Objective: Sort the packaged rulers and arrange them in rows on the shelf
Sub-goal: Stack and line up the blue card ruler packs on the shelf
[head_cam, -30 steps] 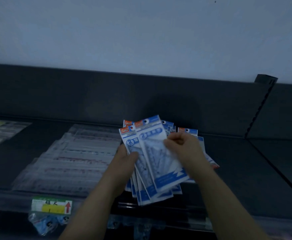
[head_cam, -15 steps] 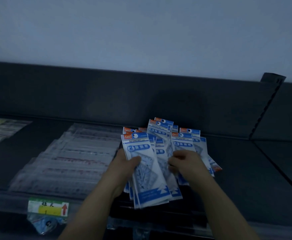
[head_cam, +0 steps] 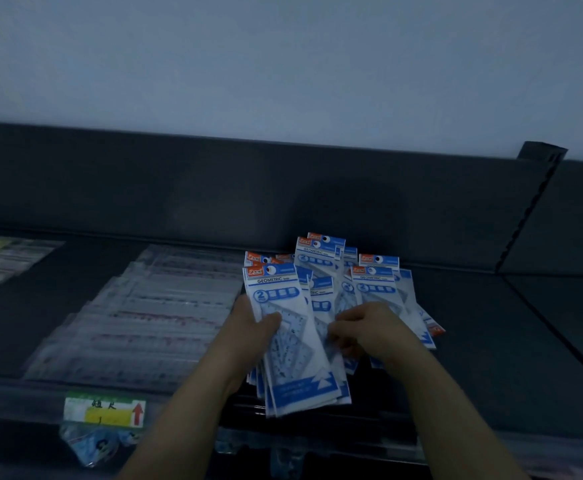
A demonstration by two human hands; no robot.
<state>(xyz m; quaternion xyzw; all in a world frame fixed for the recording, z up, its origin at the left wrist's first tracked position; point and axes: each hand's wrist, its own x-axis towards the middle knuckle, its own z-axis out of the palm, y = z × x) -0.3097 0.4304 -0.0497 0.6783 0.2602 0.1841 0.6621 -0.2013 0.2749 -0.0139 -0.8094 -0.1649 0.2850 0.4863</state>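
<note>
My left hand [head_cam: 252,325] grips a stack of blue-and-white ruler packs [head_cam: 293,348] marked GEOMETRIC, thumb across the top pack. The stack stands tilted over the front of the dark shelf [head_cam: 491,358]. My right hand [head_cam: 373,332] has its fingers curled down into a loose pile of the same packs [head_cam: 376,285] lying fanned out on the shelf just right of the stack. Its fingertips pinch the edge of a pack in that pile. Several packs at the back reach the shelf's rear wall.
A row of clear-sleeved long rulers [head_cam: 151,313] covers the shelf to the left. More sleeves [head_cam: 3,261] lie at the far left. A price label [head_cam: 105,410] with a red arrow sits on the front rail. A slotted upright [head_cam: 532,202] divides off the right bay.
My right hand let go of the top pack on the held stack and dropped to the loose pile on the right. The stack in my left hand stays where it was.
</note>
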